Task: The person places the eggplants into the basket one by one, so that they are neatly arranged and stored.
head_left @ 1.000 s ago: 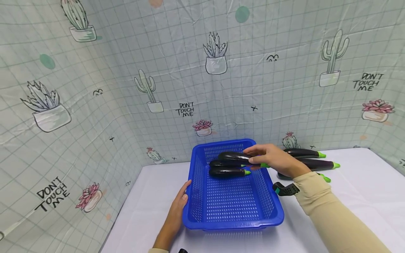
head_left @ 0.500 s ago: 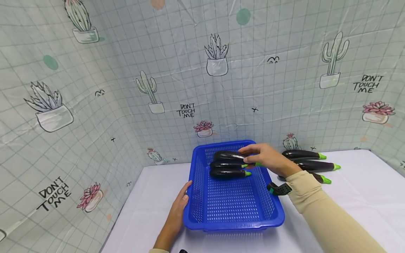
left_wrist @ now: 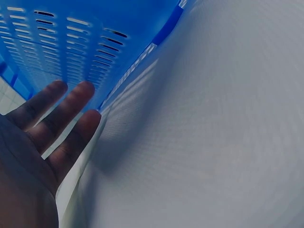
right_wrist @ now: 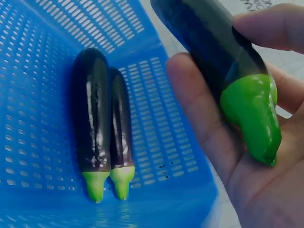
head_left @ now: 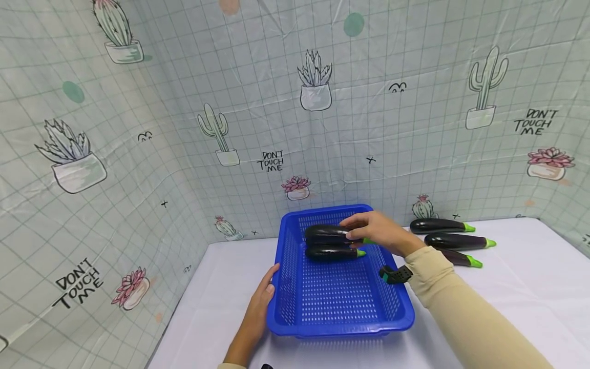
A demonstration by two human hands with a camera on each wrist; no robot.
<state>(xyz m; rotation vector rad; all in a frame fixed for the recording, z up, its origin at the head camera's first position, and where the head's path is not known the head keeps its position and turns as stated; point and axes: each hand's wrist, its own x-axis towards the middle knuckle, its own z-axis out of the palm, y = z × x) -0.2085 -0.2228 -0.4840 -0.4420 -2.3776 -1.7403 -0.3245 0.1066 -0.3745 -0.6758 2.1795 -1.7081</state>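
Observation:
In the head view my right hand [head_left: 384, 233] holds a dark purple eggplant [head_left: 324, 233] near its green stem end, over the far part of a blue slotted plastic basket [head_left: 341, 305]. From the right wrist, thumb and fingers show on either side of this eggplant [right_wrist: 204, 38]. Two more eggplants lie side by side in the basket, a nearer one [right_wrist: 92, 109] and a thinner-looking one [right_wrist: 121, 128]; the held eggplant hides the latter in the head view. My left hand [head_left: 255, 310] rests at the basket's left side, its straight fingers [left_wrist: 71, 102] against the slotted outer wall.
Three eggplants lie on the white tabletop [head_left: 516, 287] right of the basket: a back one [head_left: 438, 225], a middle one [head_left: 456, 241] and a front one [head_left: 461, 258], partly behind my right forearm. A patterned cloth backdrop [head_left: 341, 138] rises behind and at the left.
My right hand has moved left and slightly down with the eggplant, which now covers the rear eggplant in the basket. The left hand stays at the basket's side.

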